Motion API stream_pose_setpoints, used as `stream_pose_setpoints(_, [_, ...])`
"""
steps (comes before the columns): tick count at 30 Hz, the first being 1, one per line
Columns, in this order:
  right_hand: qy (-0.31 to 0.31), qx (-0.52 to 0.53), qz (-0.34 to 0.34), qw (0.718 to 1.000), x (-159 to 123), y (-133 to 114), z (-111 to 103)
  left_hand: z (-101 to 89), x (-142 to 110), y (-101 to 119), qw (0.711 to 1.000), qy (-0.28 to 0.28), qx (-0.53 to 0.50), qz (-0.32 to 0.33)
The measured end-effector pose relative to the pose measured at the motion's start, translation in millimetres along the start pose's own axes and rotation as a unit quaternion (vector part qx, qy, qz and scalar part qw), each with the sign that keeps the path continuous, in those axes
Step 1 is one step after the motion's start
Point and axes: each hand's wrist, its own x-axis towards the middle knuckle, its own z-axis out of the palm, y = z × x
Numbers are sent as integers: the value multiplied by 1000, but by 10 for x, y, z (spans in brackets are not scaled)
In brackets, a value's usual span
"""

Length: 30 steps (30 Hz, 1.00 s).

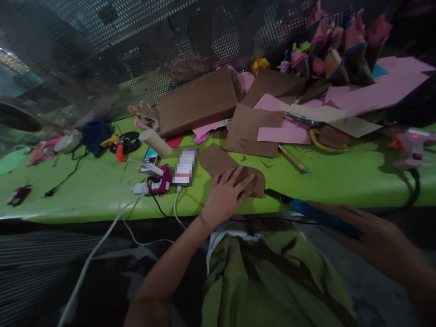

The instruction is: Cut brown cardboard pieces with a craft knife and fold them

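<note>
At green desk [85,195], left hand [223,197], fingers spread, presses brown card [214,159]; right hand [371,231] grips blue-handled cutter [308,212], tip at edge. Trimming seemingly underway; next cut needs steady card.

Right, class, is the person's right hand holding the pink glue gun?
No, the right hand holds a blue-handled tool, while the pink glue gun is on the green tabletop.

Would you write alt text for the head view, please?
The left hand rests on brown paper on a green table; the right hand holds a blue-handled tool, its dark tip near the paper's edge. Pink sheets and a glue gun lie beyond.
</note>
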Motion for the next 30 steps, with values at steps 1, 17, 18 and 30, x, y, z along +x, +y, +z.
stream_pose_setpoints(1, [1,-5,-11,1000,7,-2,7,-8,3,7,1000,-1,2,-1])
stream_pose_setpoints(17, [-84,15,34,996,94,116,-119,35,228,74,994,-12,12,106])
stream_pose_setpoints(18, [-87,17,32,996,92,129,-120,34,227,72,994,-13,8,107])
stream_pose_setpoints(30, [-116,76,54,989,144,103,-147,55,217,86,994,-10,-5,108])
